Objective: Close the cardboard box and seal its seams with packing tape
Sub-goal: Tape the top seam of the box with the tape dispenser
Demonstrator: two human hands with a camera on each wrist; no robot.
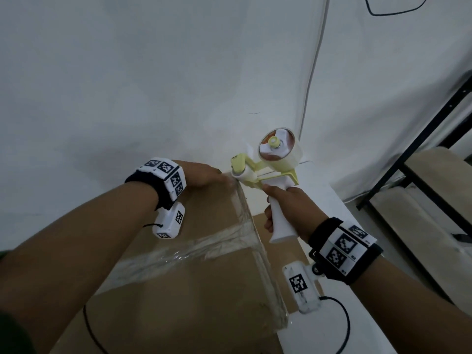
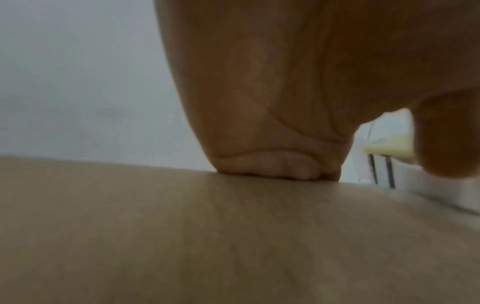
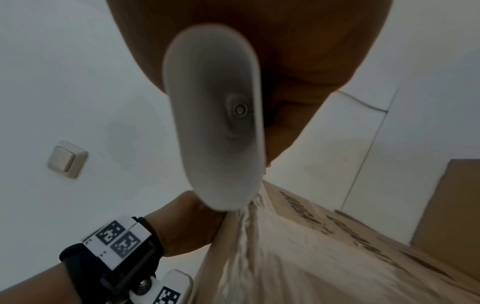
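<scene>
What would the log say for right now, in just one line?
step: taping right edge seam | left hand: presses cardboard box top at far corner | right hand: grips tape dispenser there | centre seam: taped

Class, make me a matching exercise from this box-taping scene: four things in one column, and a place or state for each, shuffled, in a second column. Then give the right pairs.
Things
1. left hand
2. right hand
3. tape roll
4. clear tape

Places or states
A. mounted on the yellow dispenser
B. grips the white handle
C. stuck across the cardboard box top
D. presses on the box's far edge

Pairs: 1-D, 2-B, 3-A, 4-C
</scene>
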